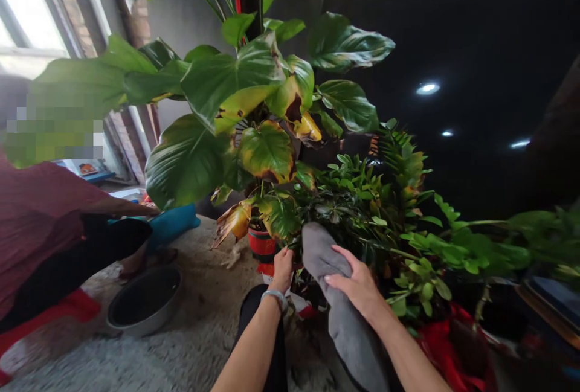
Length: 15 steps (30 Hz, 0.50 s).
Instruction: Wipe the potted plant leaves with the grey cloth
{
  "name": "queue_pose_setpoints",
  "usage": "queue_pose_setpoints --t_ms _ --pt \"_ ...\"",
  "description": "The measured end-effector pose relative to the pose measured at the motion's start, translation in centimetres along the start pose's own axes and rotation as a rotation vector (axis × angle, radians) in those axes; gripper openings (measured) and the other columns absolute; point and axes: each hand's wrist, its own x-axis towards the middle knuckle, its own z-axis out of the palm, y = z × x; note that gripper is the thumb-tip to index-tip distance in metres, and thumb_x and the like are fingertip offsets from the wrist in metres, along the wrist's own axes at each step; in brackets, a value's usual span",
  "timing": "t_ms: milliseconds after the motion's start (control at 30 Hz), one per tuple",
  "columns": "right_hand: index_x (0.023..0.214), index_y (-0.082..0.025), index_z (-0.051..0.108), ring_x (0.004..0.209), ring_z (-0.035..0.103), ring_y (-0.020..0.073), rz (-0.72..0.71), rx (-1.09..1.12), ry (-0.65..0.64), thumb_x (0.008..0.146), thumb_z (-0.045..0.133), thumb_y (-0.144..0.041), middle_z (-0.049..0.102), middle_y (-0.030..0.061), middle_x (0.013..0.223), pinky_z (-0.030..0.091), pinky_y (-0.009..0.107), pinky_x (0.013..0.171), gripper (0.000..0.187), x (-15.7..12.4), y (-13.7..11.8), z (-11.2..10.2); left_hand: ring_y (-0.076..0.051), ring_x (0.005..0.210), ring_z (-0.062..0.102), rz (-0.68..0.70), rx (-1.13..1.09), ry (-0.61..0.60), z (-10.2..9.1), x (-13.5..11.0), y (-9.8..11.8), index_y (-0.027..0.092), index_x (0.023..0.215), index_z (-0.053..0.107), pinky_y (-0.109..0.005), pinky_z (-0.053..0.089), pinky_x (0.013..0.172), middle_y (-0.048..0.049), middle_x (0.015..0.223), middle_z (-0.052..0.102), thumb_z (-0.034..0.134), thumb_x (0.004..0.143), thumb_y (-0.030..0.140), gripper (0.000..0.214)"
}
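My right hand (357, 280) is closed on a long, soft grey cloth (351, 337), thumb and fingers gripping its upper part. The cloth hangs down toward my lap, its rounded top end against dark foliage. Beside it, my left hand (283, 268), with a pale bracelet at the wrist, has its fingers curled in; whatever they pinch is hidden. It is near a red pot (263, 244) holding a tall plant with large green leaves (240, 75). Several lower leaves are yellow with brown edges, such as one drooping leaf (236, 221) left of the pot.
Smaller leafy plants (357, 183) crowd the right side, with a red bag or wrapping (457, 350) below. A grey basin (145, 301) stands on the rough floor to the left, near a person in a pink top (49, 217) holding a blue item (174, 226). A dark glossy panel stands behind.
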Motion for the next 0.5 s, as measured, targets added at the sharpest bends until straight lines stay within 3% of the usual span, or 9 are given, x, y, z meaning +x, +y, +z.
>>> queue_pose_setpoints --t_ms 133,233,300,400,500 --pt "0.116 -0.02 0.065 0.09 0.07 0.0293 0.047 0.085 0.114 0.052 0.071 -0.035 0.076 0.0082 0.097 0.054 0.039 0.083 0.066 -1.8 -0.1 -5.8 -0.01 0.046 0.047 -0.011 -0.052 -0.013 0.3 -0.5 0.5 0.017 0.062 0.059 -0.025 0.044 0.047 0.0044 0.05 0.052 0.073 0.051 0.043 0.032" --pt "0.12 -0.022 0.064 0.092 0.07 0.03 0.046 0.09 0.344 0.05 0.075 -0.042 0.075 0.0093 0.103 0.055 0.036 0.078 0.074 -1.9 -1.7 -9.8 -0.012 0.047 0.052 -0.021 -0.068 0.002 0.4 -0.8 0.9 0.016 0.063 0.059 -0.026 0.045 0.047 0.0018 0.053 0.059 0.075 0.046 0.045 0.037" --pt "0.121 -0.023 0.063 0.094 0.069 0.0303 0.063 0.086 0.488 0.049 0.075 -0.045 0.074 0.0086 0.106 0.055 0.036 0.076 0.077 -0.7 -2.2 -10.7 -0.012 0.044 0.052 -0.031 -0.059 0.013 0.5 -1.0 1.4 0.017 0.061 0.057 -0.026 0.045 0.045 0.0028 0.051 0.058 0.076 0.045 0.044 0.037" --pt "0.122 -0.02 0.062 0.094 0.068 0.0303 0.13 0.147 0.491 0.049 0.075 -0.045 0.074 0.008 0.105 0.055 0.038 0.079 0.078 1.0 -0.9 -8.5 -0.011 0.042 0.05 -0.036 -0.016 0.023 0.3 -1.2 2.2 0.017 0.058 0.055 -0.025 0.043 0.043 0.0043 0.048 0.055 0.074 0.048 0.041 0.032" --pt "0.114 -0.016 0.065 0.093 0.069 0.0313 0.19 0.186 0.319 0.047 0.073 -0.039 0.075 0.0092 0.096 0.053 0.041 0.085 0.071 0.0 1.8 -3.3 -0.012 0.043 0.051 -0.043 0.029 0.026 -0.3 -1.3 2.6 0.017 0.058 0.056 -0.025 0.043 0.043 0.0034 0.049 0.056 0.073 0.051 0.038 0.028"
